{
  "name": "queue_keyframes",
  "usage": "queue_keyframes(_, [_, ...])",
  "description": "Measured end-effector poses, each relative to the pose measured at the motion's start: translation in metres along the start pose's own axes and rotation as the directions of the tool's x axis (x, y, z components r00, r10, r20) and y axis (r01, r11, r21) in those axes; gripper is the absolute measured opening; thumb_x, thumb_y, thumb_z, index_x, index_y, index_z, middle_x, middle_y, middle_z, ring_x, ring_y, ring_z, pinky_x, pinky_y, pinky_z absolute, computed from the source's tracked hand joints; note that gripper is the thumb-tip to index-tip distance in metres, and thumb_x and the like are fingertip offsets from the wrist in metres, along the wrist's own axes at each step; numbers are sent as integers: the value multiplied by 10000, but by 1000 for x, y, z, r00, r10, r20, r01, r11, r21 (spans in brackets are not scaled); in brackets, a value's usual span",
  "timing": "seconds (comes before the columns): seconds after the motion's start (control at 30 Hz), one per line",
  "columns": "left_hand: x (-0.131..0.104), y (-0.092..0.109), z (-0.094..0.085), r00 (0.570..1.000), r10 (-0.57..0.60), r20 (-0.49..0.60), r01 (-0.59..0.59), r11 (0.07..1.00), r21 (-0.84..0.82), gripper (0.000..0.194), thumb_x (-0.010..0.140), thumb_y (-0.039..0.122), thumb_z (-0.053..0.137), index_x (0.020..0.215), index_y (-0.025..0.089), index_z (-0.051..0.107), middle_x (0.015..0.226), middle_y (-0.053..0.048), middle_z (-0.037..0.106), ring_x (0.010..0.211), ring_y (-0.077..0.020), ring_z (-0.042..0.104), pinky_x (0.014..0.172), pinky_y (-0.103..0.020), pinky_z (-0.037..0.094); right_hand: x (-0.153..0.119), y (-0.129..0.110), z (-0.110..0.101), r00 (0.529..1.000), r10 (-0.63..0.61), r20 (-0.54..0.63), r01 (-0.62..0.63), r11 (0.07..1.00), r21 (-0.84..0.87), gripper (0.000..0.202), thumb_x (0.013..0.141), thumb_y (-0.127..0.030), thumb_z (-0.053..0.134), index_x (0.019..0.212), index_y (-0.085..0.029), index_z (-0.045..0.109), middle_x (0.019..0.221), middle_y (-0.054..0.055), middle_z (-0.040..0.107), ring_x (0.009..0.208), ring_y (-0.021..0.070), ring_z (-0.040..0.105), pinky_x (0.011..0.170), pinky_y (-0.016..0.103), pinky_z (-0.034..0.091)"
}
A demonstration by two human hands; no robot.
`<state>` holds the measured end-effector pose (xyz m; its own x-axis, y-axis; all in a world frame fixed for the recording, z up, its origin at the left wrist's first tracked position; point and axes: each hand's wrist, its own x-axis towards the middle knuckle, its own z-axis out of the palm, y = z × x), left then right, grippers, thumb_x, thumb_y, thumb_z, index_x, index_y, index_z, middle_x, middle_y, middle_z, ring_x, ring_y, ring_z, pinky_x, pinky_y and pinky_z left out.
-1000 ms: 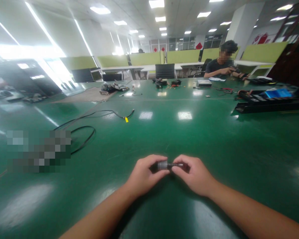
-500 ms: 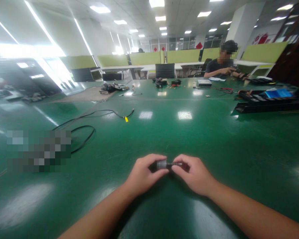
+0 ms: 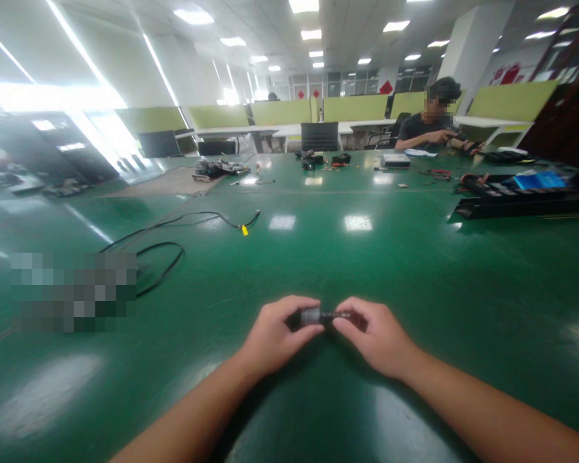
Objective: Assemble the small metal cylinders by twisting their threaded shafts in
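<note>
Between my hands lies a small cylindrical piece (image 3: 311, 316), grey with dark ends, its axis running left to right. My left hand (image 3: 275, 334) is closed on its thick grey part, thumb in front and fingers behind. A slim dark shaft (image 3: 327, 316) reaches from it to the right. The fingertips of my right hand (image 3: 379, 337) pinch the shaft's far end. Whether the shaft and cylinder are one piece I cannot tell. Both hands are held low over the green table (image 3: 289, 263).
A black cable (image 3: 174, 244) with a yellow tag (image 3: 244, 229) curls at the left beside a blurred-out item. Electronic parts (image 3: 217, 168) lie at the back. A black frame (image 3: 521, 204) with a blue panel is at right. Another person (image 3: 422, 132) sits at the far right, handling something dark.
My left hand has shifted slightly left with the grey cylinder, and a little more dark shaft shows between the hands. The right hand has barely moved.
</note>
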<state>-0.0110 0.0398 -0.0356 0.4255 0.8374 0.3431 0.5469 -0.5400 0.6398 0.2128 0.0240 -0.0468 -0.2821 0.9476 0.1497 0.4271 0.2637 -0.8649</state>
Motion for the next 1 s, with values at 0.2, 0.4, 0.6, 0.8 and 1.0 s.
queue_keyframes(0.2, [0, 0, -1, 1000, 8, -8, -8, 1000, 7, 302, 798, 301, 754, 1082, 212, 702, 1034, -62, 744, 925, -204, 705, 876, -334, 569, 0, 0, -1, 1000, -5, -1, 5, 1000, -7, 150, 893, -306, 606, 900, -193, 704, 742, -3, 679, 654, 148, 586, 613, 250, 413])
queue_keyframes(0.4, [0, -1, -2, 1000, -3, -3, 3, 1000, 12, 303, 797, 301, 757, 1082, 219, 701, 1038, -51, 743, 933, -200, 701, 873, -324, 561, 0, 1, -1, 1000, 2, -1, -2, 1000, 4, 147, 891, -300, 603, 901, -190, 699, 747, 0, 684, 652, 148, 590, 610, 248, 421])
queue_keyframes(0.6, [1, -3, -3, 1000, 2, -14, -2, 1000, 22, 296, 790, 298, 758, 1068, 214, 703, 1021, -52, 746, 927, -202, 705, 866, -323, 565, 1, 3, 0, 1000, 18, -9, -18, 1000, 22, 161, 895, -308, 592, 912, -184, 693, 759, 9, 694, 664, 152, 607, 607, 241, 438])
queue_keyframes(0.8, [2, -6, -5, 1000, 8, -10, -8, 999, 31, 297, 798, 293, 751, 1080, 220, 697, 1038, -54, 742, 937, -203, 703, 875, -328, 562, 1, 4, 0, 1000, 19, -11, -19, 1000, 25, 152, 892, -303, 594, 905, -186, 690, 742, 5, 686, 649, 149, 602, 597, 238, 433])
queue_keyframes(1.0, [3, -10, -7, 1000, -2, -4, 2, 999, 42, 317, 798, 291, 754, 1102, 225, 694, 1051, -50, 739, 951, -197, 702, 898, -324, 562, 1, 3, -1, 999, 46, -6, -46, 998, 43, 147, 898, -293, 586, 893, -179, 679, 742, 4, 683, 655, 146, 605, 610, 238, 433])
